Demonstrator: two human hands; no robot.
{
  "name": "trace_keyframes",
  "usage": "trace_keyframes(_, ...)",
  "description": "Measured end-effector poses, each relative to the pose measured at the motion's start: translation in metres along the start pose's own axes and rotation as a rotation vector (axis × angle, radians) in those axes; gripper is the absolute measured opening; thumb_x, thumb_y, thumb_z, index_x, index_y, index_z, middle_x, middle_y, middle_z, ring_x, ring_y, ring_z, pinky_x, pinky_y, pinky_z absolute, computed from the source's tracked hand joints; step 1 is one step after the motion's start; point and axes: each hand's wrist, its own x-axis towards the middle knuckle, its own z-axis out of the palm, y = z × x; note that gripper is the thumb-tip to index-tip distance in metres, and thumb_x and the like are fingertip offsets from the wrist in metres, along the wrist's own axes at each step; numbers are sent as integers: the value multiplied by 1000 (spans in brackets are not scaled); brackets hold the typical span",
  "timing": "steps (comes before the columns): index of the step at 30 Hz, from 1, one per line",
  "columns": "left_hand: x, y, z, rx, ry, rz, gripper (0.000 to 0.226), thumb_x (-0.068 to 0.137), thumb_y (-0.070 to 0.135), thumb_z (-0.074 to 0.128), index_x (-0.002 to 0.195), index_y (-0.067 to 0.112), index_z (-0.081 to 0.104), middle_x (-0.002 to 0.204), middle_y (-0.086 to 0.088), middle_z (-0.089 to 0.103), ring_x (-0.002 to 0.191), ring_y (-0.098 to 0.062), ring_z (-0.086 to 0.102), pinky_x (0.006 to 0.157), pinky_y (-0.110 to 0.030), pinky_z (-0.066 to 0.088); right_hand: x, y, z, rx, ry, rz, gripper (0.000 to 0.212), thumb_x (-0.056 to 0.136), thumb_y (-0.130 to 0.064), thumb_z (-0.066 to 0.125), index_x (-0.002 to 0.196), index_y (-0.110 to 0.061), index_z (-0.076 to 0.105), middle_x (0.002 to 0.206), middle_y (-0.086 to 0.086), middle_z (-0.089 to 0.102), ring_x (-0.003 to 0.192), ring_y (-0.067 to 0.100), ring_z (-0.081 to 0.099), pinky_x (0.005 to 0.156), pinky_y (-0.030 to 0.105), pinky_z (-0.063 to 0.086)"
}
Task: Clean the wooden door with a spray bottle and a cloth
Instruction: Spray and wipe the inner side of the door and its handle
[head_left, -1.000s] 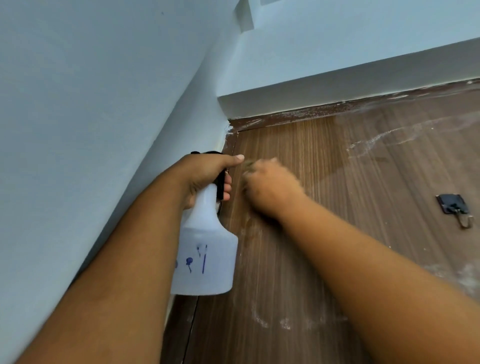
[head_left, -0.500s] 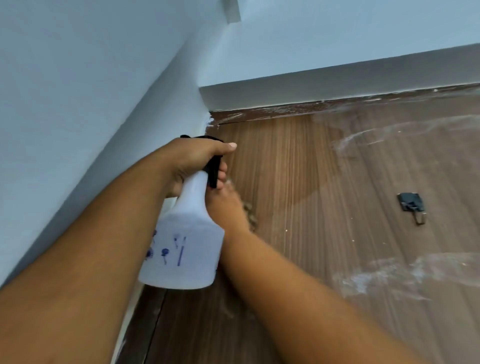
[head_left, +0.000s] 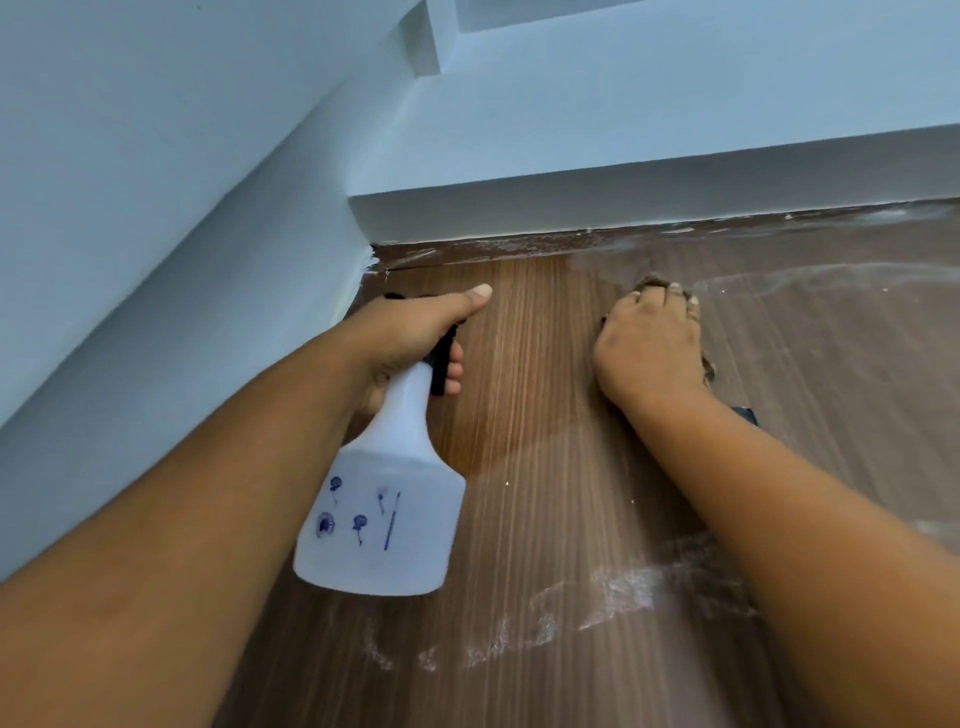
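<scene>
Blue marks, too small to be read, are printed on the white spray bottle (head_left: 382, 525), which is gripped at its neck by the left hand (head_left: 410, 338). To the right, a brown cloth (head_left: 655, 283) is pressed against the wooden door (head_left: 561, 509) under the curled fingers of the right hand (head_left: 649, 348). White smears are seen across the door's near part. Pale blue walls (head_left: 156, 182) border it at left and far.

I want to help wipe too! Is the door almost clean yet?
Not yet. The strip of wooden door between the hands looks wiped and free of white film. Right now the right hand presses the cloth near the top, while the left hand holds the spray bottle. White smears lower down and haze on the right remain.
</scene>
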Motion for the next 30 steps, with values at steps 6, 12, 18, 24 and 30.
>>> trace_keyframes(6, 13, 10, 49, -222, -87, -1, 56, 88, 59, 68, 89, 3, 62, 56, -8, 61, 42, -17, 59, 45, -25, 55, 45, 59, -11, 130, -67, -25, 35, 97, -17, 39, 120, 0, 60, 126, 21, 55, 117, 37, 48, 99, 43, 42)
trace_keyframes(12, 34, 35, 72, -146, -210, 33, 55, 88, 60, 69, 97, 6, 60, 64, -7, 59, 51, -16, 58, 50, -28, 54, 44, 109, -13, 129, 116, 54, 35, 101, -21, 37, 112, 2, 61, 117, 26, 57, 108, 40, 49, 95, 45, 40)
trace_keyframes(18, 52, 56, 79, -227, -182, 97, 57, 85, 58, 73, 114, 11, 60, 59, -4, 56, 48, -15, 54, 48, -25, 53, 43, 111, -8, 116, 135, -8, 34, 100, -23, 36, 110, -3, 62, 116, 20, 57, 108, 35, 50, 95, 44, 42)
trace_keyframes(24, 59, 68, 89, -246, -243, 68, 62, 79, 65, 74, 87, 5, 61, 60, -6, 58, 48, -17, 57, 52, -26, 56, 32, 114, -10, 113, 124, -20, 34, 101, -24, 34, 111, -5, 61, 119, 19, 55, 110, 34, 49, 96, 43, 42)
trace_keyframes(30, 69, 68, 102, -196, -97, 164, 53, 84, 57, 74, 96, 8, 59, 55, -3, 56, 47, -13, 54, 48, -23, 52, 25, 116, -10, 128, 125, -46, 32, 101, -24, 35, 111, -6, 60, 120, 17, 54, 111, 32, 48, 95, 41, 40)
